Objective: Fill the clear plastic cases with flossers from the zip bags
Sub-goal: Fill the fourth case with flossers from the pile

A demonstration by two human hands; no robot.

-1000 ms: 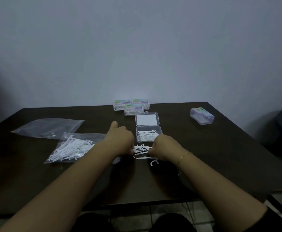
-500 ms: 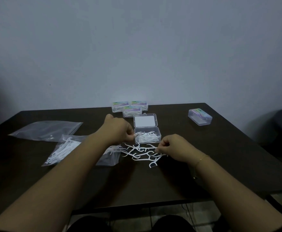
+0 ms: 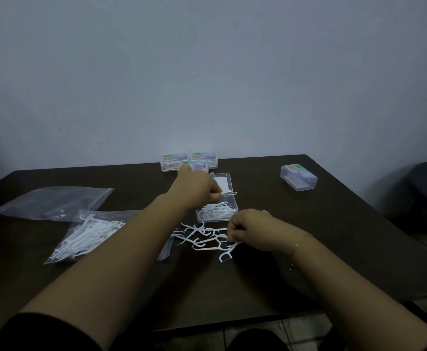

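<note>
The step in hand looks like the loading of the open clear case [image 3: 217,211], which sits near the middle of the dark table [image 3: 308,249] with its lid [image 3: 221,182] folded back on the far side and a shallow layer of white flossers already lying in its tray. The left hand [image 3: 197,190] hovers over the far edge of that tray, its fingers curled and pinching a flosser or two [image 3: 228,193] whose white ends stick out to the right, above the case and not yet in it. The right hand [image 3: 251,230] is down at the loose heap of flossers [image 3: 204,235] on the table just in front of the case, fingertips drawn together and pinching at one of them; whether it has it lifted clear I cannot tell. To the left lies a zip bag with many flossers [image 3: 85,235] inside, and behind it a second zip bag [image 3: 52,202] that seems almost spent. Three closed cases [image 3: 189,162] stand at the far edge, apparently filled, and one more closed case [image 3: 298,177] sits well apart to the right. My judgement is that the next move calls for the left hand to lower and release its flossers flat into the tray, lying along the others so the lid can shut later, while the right hand lifts its pick free of the tangle without dragging neighbours off the heap
</note>
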